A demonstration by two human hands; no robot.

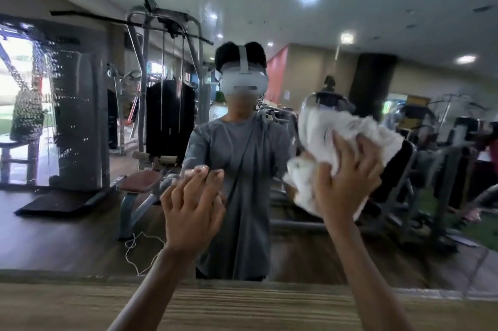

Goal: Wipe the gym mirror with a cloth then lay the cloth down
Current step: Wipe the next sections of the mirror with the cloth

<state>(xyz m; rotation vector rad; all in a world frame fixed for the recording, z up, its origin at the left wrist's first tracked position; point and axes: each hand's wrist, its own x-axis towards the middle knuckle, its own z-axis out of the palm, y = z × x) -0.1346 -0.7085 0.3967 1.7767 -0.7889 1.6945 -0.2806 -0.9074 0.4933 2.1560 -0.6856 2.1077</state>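
Observation:
The gym mirror (80, 223) fills the view in front of me and carries water droplets on its left part. My right hand (347, 177) presses a crumpled white cloth (323, 126) flat against the glass at the right, fingers spread over it. My left hand (192, 206) is raised beside it with straight fingers, its fingertips touching the mirror near the middle. Both hands meet their own reflections in the glass.
A wooden ledge (80, 306) runs along the bottom below the mirror. The glass reflects a person in a grey shirt wearing a headset (244, 80), a cable weight machine (164, 74), a bench and other gym machines at the right.

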